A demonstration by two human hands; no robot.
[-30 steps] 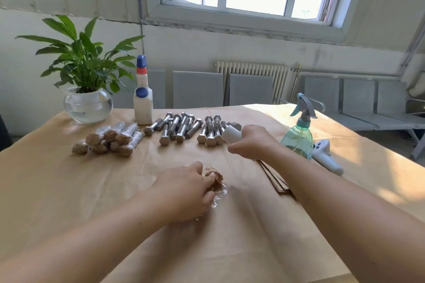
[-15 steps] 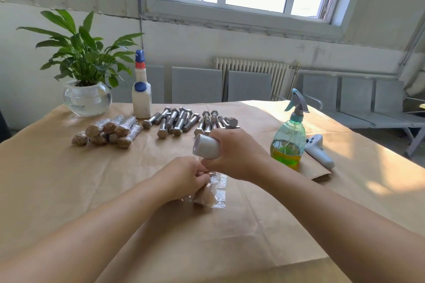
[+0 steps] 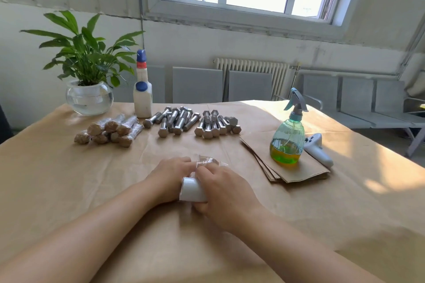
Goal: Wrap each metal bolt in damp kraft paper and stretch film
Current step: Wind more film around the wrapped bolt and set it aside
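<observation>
My right hand grips a white roll of stretch film low over the table. My left hand holds the bolt being wrapped; that bolt is hidden between the hands, and only a crumpled tail of clear film sticks out beyond my fingers. Several bare metal bolts lie in rows at the back of the table. Left of them sits a pile of wrapped bolts in kraft paper and film. A stack of kraft paper sheets lies to the right.
A green spray bottle stands on the paper stack, with a white controller beside it. A white glue bottle and a potted plant in a glass bowl stand at the back left. Kraft paper covers the table.
My right hand brought the film roll down and toward me, from above the left hand to beside it near the table. The left hand stayed on the wrapped bolt, now hidden.
</observation>
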